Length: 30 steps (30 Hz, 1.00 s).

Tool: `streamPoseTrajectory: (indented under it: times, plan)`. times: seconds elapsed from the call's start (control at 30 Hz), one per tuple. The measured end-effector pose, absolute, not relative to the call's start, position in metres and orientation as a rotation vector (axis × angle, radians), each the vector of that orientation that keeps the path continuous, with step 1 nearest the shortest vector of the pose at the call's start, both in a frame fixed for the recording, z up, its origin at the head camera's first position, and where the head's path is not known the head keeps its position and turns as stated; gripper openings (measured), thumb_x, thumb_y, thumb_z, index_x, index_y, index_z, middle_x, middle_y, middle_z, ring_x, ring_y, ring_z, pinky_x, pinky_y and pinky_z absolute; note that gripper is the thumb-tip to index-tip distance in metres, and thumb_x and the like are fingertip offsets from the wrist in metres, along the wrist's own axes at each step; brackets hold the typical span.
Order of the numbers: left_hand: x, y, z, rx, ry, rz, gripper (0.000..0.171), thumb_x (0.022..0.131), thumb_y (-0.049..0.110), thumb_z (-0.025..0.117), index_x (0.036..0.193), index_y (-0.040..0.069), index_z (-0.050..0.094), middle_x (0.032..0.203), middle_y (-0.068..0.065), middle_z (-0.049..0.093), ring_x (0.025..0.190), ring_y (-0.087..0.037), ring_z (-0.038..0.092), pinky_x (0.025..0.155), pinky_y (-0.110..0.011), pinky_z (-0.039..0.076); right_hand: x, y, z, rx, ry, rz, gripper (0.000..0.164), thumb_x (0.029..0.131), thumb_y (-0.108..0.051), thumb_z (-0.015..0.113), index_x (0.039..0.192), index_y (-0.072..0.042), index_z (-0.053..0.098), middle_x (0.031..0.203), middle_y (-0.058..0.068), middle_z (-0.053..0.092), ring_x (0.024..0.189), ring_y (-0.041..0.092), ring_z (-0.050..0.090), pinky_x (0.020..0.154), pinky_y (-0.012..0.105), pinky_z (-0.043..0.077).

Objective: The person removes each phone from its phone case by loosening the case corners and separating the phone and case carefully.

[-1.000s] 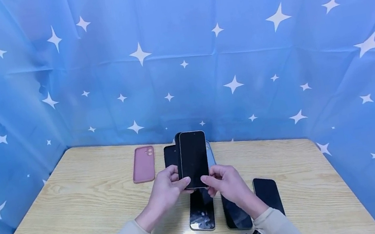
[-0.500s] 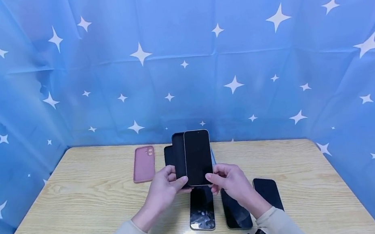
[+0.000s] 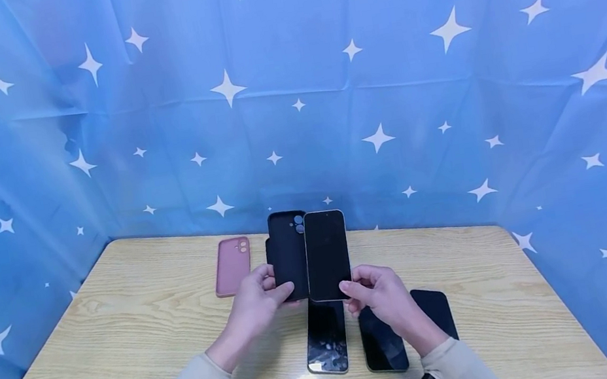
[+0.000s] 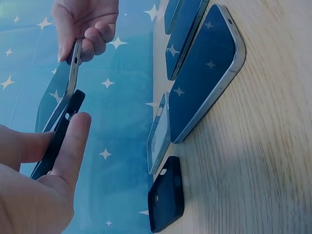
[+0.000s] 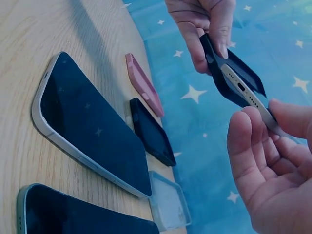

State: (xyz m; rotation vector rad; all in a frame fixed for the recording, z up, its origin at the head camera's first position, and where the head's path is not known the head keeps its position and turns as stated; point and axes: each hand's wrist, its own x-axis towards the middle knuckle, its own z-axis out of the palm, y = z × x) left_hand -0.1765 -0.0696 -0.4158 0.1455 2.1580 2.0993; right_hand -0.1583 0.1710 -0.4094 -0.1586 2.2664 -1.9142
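Observation:
My left hand [image 3: 255, 300] grips a black phone case [image 3: 288, 255] by its lower left part, the hollow inside and camera holes facing up. Beside it, my right hand [image 3: 379, 290] pinches a phone [image 3: 327, 255] at its lower right corner, dark screen toward me. The phone overlaps the case's right side and is held above the table. In the right wrist view the charging-port end of the phone [image 5: 241, 87] lies against the open black case [image 5: 219, 73], tilted to it. From the left wrist view, phone [image 4: 73, 78] and case [image 4: 58, 134] touch along one edge.
A pink case [image 3: 232, 267] lies at the back left of the wooden table [image 3: 140, 321]. Another black case [image 5: 151, 131] and a pale blue one [image 5: 170, 202] lie behind the held things. Nearer are three phones: one central [image 3: 326, 338], one [image 3: 382, 339] right of it, one [image 3: 435, 311] farthest right.
The black case has slid out leftward from behind the phone, showing its inside and camera holes. My right hand has moved the phone slightly right, and my left hand has gone left.

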Motion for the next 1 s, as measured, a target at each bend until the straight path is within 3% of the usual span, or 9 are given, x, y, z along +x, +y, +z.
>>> streamPoseTrajectory:
  times: [0.17,0.5,1.0]
  plan:
    - [-0.177,-0.073,-0.415,0.146,2.116,2.151,0.023,0.096,-0.012,0.060,0.119,-0.013,0.058,0.114,-0.033,0.070,0.098,-0.039,0.074,0.079,-0.045,0.065,-0.156,0.172,-0.409,-0.125,2.277,-1.907,0.027,0.100,-0.012,0.069,0.084,0.002,0.054,0.074,0.008,0.064,0.066,0.020,0.066,0.069,0.032,0.063]
    - [-0.181,-0.084,-0.410,0.109,2.150,2.140,0.016,0.097,-0.011,0.060,0.113,-0.012,0.057,0.114,-0.032,0.070,0.097,-0.035,0.075,0.080,-0.042,0.065,-0.150,0.172,-0.410,-0.083,2.247,-1.932,0.026,0.100,-0.010,0.068,0.083,0.001,0.052,0.075,0.009,0.064,0.066,0.020,0.065,0.067,0.031,0.062]
    - [-0.187,-0.102,-0.407,0.042,2.222,2.134,0.020,0.097,-0.010,0.061,0.117,-0.011,0.059,0.114,-0.032,0.070,0.094,-0.037,0.076,0.080,-0.043,0.065,-0.140,0.154,-0.435,-0.074,2.164,-1.942,0.026,0.099,-0.005,0.067,0.078,-0.001,0.052,0.072,0.006,0.066,0.061,0.014,0.064,0.059,0.027,0.061]
